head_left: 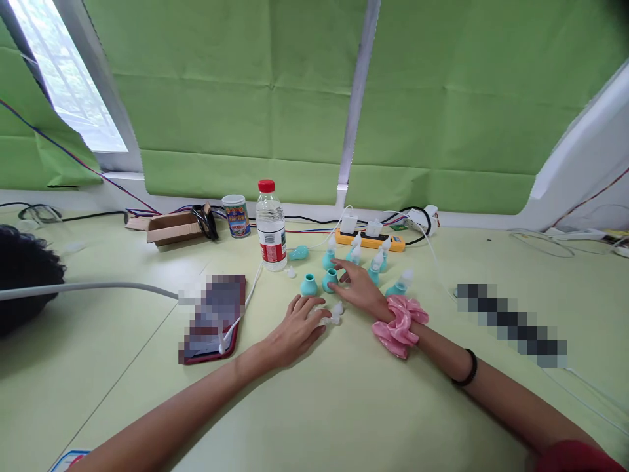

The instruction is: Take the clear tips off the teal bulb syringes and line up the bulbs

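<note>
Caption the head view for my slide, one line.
Right hand at an open-necked teal bulb, left hand by small translucent tips, a red-capped bottle standing farther back.

we see dark hair (pixel 27 278) cut off at nine o'clock, a red sleeve (pixel 570 457) at four. blocks blur the phone screen (pixel 212 318) at eight; the left hand (pixel 295 331) partly hides whitish pieces (pixel 337 311) towards five.
</note>
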A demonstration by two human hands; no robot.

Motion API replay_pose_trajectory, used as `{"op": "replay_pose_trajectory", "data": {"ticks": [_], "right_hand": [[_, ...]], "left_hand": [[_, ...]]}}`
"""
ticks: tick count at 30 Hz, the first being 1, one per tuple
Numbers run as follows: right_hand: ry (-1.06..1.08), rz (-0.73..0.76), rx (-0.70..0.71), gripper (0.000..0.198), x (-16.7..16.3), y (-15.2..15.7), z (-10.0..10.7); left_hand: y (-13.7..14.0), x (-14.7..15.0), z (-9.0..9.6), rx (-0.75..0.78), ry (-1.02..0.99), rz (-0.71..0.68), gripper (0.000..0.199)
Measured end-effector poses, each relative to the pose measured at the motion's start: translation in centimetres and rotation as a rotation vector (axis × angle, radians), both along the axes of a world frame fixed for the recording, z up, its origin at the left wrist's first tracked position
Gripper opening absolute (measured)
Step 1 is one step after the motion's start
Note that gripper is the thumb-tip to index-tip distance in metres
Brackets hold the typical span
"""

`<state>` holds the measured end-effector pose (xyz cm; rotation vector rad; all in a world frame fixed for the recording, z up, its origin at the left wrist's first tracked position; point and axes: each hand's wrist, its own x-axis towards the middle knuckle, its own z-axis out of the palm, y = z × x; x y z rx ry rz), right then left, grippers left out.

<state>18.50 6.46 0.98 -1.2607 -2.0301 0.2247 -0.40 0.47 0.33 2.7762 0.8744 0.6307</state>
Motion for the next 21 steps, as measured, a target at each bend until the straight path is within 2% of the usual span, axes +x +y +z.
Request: {"op": "replay_pose_trajectory", "data": {"ticks": [2,5,7,8,10,12,14,16,18,21], "right_hand": [[-0.032,-0.033,0.133,0.041,0.7,-0.9,0.7],[-0.021,-0.144,0.424,0.036,2.8,-2.5,1.4],[0.05,-0.274,0.574,0.041,4.5,-3.4,1.0],[0.101,-0.345,0.606,0.047,5.3,-3.7,0.5],[0.222,-0.472,0.55,0.06,6.6,-3.9,-0.9],[0.325,-0.547,0.367,0.067,7.5,-3.7,-2.6],[0.371,-0.531,0.131,0.062,8.0,-3.2,-3.9],[0.379,-0.474,-0.036,0.047,8.2,-2.8,-4.5],[0.396,-0.444,-0.085,0.035,8.0,-2.8,-4.5],[0.45,-0.454,-0.037,0.031,7.1,-3.7,-3.9]], "left_hand": [[0.0,-0.1,0.0,0.012,0.042,-0.015,0.024],[-0.1,-0.2,0.1,-0.022,0.056,-0.05,0.028],[-0.1,-0.2,0.2,-0.081,0.011,-0.064,0.031],[-0.1,-0.2,0.3,-0.123,-0.025,-0.068,0.032],[0.0,-0.2,0.3,-0.216,-0.122,-0.071,0.032],[0.2,-0.1,0.2,-0.294,-0.243,-0.056,0.03],[0.3,0.0,0.1,-0.328,-0.345,-0.023,0.029],[0.3,0.0,0.0,-0.296,-0.374,0.009,0.027],[0.1,0.0,-0.1,-0.21,-0.303,0.027,0.027],[-0.6,0.3,-0.3,-0.095,-0.196,0.108,0.028]]}}
